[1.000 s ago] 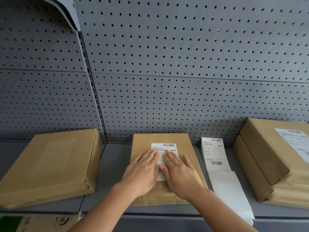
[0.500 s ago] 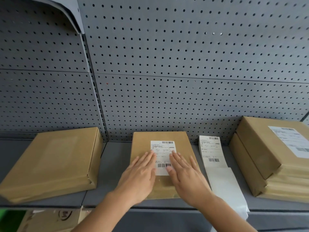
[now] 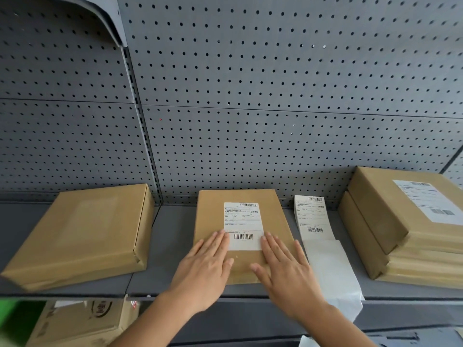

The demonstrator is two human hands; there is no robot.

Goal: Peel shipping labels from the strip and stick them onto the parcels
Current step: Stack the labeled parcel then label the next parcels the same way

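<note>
A flat brown parcel (image 3: 213,216) lies in the middle of the grey shelf (image 3: 172,229) with a white shipping label (image 3: 241,222) stuck on its top. My left hand (image 3: 204,269) and my right hand (image 3: 288,269) rest flat on the parcel's near half, fingers spread, on either side of the label's lower edge, holding nothing. The label strip (image 3: 312,216) lies just right of the parcel, its bare backing paper (image 3: 330,269) hanging over the shelf's front edge.
An unlabelled brown parcel (image 3: 85,231) lies at the left. At the right stands a stack of brown parcels (image 3: 390,221), the top one labelled. Grey pegboard (image 3: 250,96) backs the shelf. A cardboard box (image 3: 80,319) sits on the level below.
Both hands have slid apart and toward me off the label, which now shows almost whole. The parcel has not moved.
</note>
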